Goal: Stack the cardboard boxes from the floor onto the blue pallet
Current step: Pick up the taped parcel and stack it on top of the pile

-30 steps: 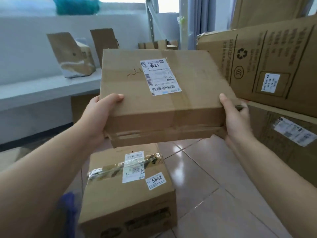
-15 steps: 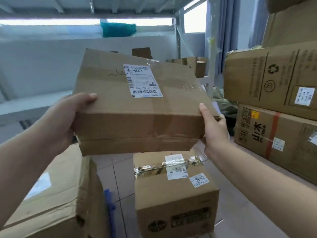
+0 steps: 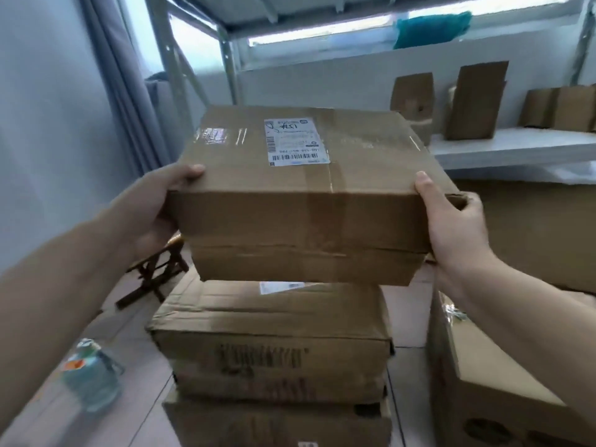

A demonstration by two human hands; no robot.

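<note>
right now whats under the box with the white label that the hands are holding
Under the held box, gripped by the left hand and right hand, is a stack of cardboard boxes. The held box covers the back of the stack's top. No pallet shows.

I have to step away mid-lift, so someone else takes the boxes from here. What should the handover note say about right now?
Left hand and right hand clamp the ends of the labelled box, held in the air.
It hangs just above a stack of boxes; contact cannot be told.
Another carton stands to the right.
The blue pallet is not visible.
Left: set this box on the stack, then fetch the rest.
</note>
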